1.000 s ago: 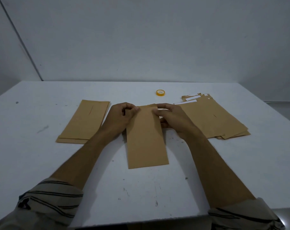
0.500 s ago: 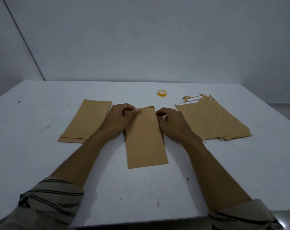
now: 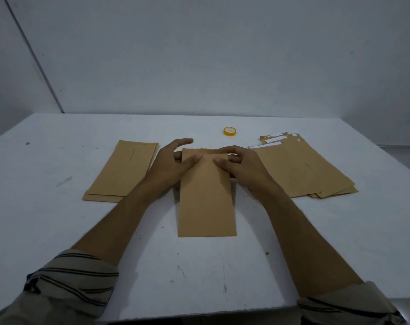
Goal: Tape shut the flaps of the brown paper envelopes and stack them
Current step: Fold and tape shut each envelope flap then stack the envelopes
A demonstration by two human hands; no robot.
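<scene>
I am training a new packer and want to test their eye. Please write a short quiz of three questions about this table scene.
1. True or false: one hand holds the tape roll.
2. Which pile of envelopes shows white strips at its far end? A. the one on the left B. the one on the right C. neither
3. Which hands touch the middle envelope?

Key:
1. False. The tape roll lies on the table, beyond the hands.
2. B, the right pile.
3. Both. The left hand and the right hand hold its far end, thumbs on its face.
</scene>
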